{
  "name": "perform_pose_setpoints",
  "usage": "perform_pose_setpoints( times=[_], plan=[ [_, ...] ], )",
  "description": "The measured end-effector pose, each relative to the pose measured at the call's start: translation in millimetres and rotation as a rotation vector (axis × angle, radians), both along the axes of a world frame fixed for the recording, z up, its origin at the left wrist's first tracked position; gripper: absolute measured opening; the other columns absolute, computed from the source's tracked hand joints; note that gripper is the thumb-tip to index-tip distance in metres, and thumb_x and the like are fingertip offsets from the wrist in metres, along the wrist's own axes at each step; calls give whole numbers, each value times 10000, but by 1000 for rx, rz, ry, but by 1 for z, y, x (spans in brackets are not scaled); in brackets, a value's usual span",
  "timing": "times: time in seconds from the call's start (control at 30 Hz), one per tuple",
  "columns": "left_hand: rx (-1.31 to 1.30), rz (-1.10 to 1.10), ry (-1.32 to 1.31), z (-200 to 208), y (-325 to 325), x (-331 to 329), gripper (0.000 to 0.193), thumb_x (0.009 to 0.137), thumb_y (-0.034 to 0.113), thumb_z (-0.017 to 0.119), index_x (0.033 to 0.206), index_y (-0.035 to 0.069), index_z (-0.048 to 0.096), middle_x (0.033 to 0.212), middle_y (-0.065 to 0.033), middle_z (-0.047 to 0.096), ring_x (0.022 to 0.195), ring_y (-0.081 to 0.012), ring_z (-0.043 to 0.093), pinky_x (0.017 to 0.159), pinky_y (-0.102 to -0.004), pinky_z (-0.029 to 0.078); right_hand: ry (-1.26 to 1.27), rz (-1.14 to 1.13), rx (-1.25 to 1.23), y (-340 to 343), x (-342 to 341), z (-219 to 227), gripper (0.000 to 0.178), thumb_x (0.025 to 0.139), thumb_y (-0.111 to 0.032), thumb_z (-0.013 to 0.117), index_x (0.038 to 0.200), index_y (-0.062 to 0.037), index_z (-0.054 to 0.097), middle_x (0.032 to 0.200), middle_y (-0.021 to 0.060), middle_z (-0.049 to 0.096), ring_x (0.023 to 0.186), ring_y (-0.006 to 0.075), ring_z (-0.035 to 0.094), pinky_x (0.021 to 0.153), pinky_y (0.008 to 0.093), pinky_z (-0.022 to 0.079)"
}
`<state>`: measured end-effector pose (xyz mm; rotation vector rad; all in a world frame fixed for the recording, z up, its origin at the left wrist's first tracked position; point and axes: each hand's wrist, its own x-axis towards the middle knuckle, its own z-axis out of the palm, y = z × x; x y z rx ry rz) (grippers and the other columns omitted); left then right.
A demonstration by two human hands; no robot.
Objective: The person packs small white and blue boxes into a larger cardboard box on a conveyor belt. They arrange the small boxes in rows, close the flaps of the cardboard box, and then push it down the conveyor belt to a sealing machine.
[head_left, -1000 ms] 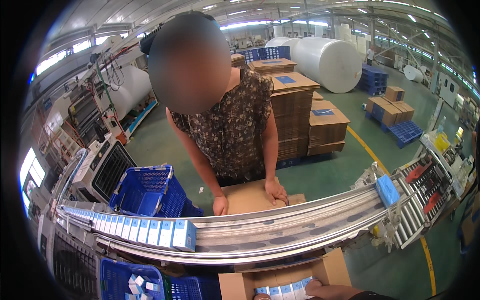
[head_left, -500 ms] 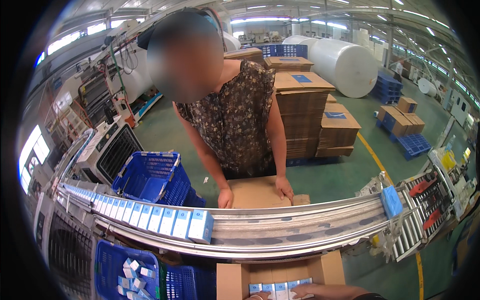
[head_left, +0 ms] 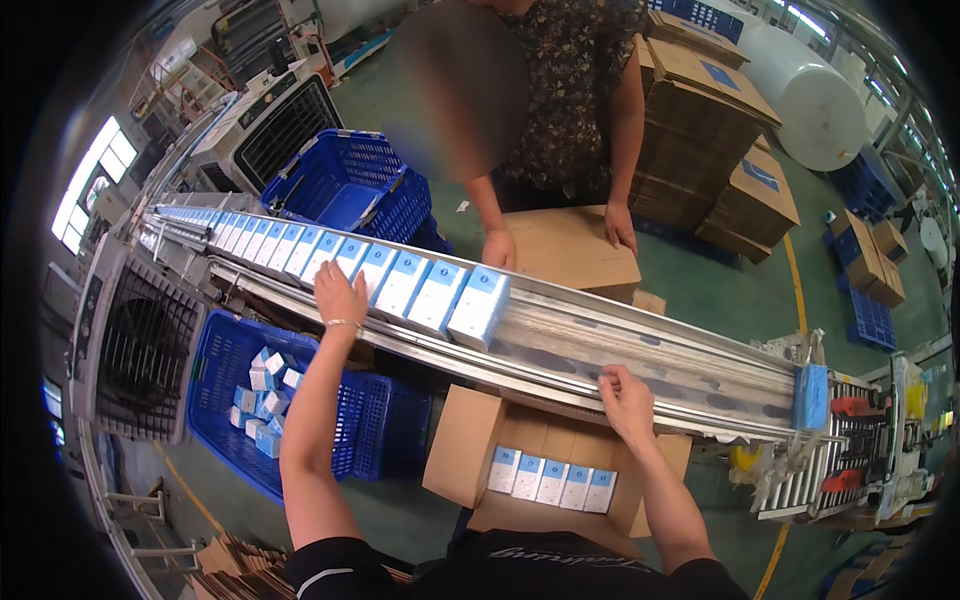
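Blue-and-white packs stand in a long row on the conveyor. On the near side of that row, my left hand rests its spread fingers against some of the packs, without closing round one. My right hand hovers beside the conveyor's near rail, above the right part of an opened cardboard carton. Its fingers are loosely bent and nothing shows in them. Inside the carton, a single row of blue-and-white packs stands side by side.
Below left stands a blue basket with loose packs. Across the conveyor, a person has both hands on a closed carton, near another blue basket. A blue pack sits by the rollers at right.
Both my hands have left the packs in the carton: the left has reached up to the conveyor row, the right to the near rail. My view has tilted down; the pack row has advanced rightward.
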<state>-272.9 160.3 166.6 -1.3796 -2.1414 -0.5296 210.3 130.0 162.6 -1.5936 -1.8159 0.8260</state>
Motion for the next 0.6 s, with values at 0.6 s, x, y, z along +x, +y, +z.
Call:
perform_pose_setpoints(
  times=[0.6],
  plan=[
    [-557, -588, -824, -1, 42, 202, 822, 685, 586, 681, 1070, -74, 376, 937, -285, 615, 898, -414, 610, 760, -412, 486, 95, -120, -249, 88, 56, -8, 931, 589, -499, 777, 1199, 68, 359, 1102, 211, 570, 1021, 306, 575, 867, 353, 449]
  ],
)
